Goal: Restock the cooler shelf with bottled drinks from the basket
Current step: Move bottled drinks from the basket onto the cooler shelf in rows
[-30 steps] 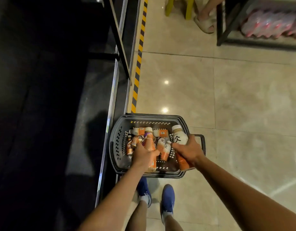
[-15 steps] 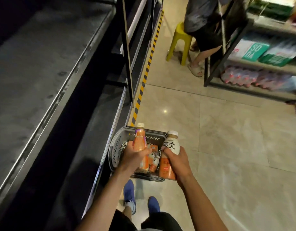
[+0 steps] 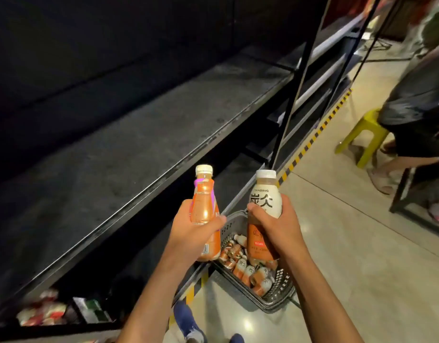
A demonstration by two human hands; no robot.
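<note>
dark metal shelf (image 3: 119, 169), glossy tiled floor (image 3: 362, 256)

The basket (image 3: 285, 293) is partly hidden behind the right hand (image 3: 280, 226) and its white-and-orange bottle (image 3: 265, 201). At bottom left, the packets (image 3: 42, 310) are blurred. The right edge cuts off the seated person (image 3: 416, 100).

The shelf (image 3: 119, 154) side is very dark. The floor (image 3: 349, 243) is bright with shiny light spots. The edges look bent and blurry.
</note>
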